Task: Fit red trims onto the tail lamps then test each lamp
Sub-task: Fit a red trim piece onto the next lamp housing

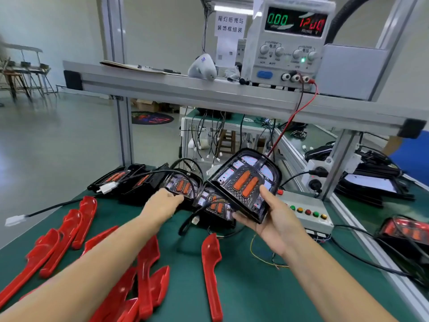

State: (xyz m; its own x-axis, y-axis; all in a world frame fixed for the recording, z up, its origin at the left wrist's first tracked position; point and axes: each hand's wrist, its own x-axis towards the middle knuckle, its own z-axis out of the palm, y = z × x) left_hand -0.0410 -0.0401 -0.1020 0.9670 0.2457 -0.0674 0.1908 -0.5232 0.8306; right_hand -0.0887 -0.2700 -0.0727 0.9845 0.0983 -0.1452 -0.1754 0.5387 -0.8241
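Our right hand (274, 219) grips a tail lamp (246, 182) tilted above the table (250, 287); our left hand (164, 201) reaches the lamp row (181, 184), its grip unclear; red trims (210, 270) lie nearby

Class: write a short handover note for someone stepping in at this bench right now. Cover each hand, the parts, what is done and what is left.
Right hand holds one tail lamp tilted up above the mat; no red trim on it.
Left hand reaches to the row of lamps at the back of the mat; its grip is blurred.
Red trims lie loose on the mat.
Power supply is on, its green display at 000.
Left: fit trims, test each lamp.
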